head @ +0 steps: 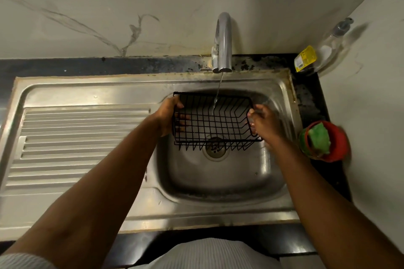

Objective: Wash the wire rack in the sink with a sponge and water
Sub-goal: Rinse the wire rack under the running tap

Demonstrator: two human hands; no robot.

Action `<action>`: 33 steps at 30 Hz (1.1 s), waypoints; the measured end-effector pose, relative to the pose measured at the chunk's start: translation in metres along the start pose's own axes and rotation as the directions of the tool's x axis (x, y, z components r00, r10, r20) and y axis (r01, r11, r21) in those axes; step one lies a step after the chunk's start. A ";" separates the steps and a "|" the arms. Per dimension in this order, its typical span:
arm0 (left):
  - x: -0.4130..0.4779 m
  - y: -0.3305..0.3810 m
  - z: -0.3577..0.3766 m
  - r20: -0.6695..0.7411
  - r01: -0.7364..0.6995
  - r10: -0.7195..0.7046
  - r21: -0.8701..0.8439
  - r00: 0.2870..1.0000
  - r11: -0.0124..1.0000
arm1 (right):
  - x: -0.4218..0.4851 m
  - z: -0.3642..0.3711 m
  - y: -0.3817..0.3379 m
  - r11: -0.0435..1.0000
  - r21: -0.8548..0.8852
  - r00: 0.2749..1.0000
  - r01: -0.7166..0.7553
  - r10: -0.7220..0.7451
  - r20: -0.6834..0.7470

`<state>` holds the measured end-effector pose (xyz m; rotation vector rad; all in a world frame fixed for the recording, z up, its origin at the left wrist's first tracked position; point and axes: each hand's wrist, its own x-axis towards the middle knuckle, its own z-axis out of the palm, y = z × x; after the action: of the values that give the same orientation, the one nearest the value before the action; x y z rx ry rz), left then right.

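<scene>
Dark bench with steel sink, basin containing black wire rack held over the drain under running water, left grip and right grip each curled round one rack end; red cup beside sink, containing green sponge.

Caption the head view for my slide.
Left hand and right hand hold the rack under the running tap, over the sink.
</scene>
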<state>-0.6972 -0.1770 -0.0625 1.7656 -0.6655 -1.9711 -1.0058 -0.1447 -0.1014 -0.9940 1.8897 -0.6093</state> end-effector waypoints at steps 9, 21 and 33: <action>0.041 -0.035 0.018 -0.390 0.060 0.025 0.205 0.920 0.977 | 0.005 0.014 0.015 0.941 -0.337 0.986 0.011 -0.067 -0.154; 0.071 -0.069 0.018 -0.367 0.075 0.036 0.284 0.930 0.956 | 0.029 0.054 0.053 0.974 -0.192 0.970 -0.119 0.073 -0.233; 0.075 -0.058 0.011 -0.370 0.030 0.155 0.450 0.916 0.893 | 0.023 0.047 0.029 0.977 -0.195 0.958 -0.081 0.023 -0.287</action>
<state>-0.7159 -0.1736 -0.1561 2.2915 -1.0761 -1.4110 -0.9826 -0.1484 -0.1567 -1.0252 2.2630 -0.5570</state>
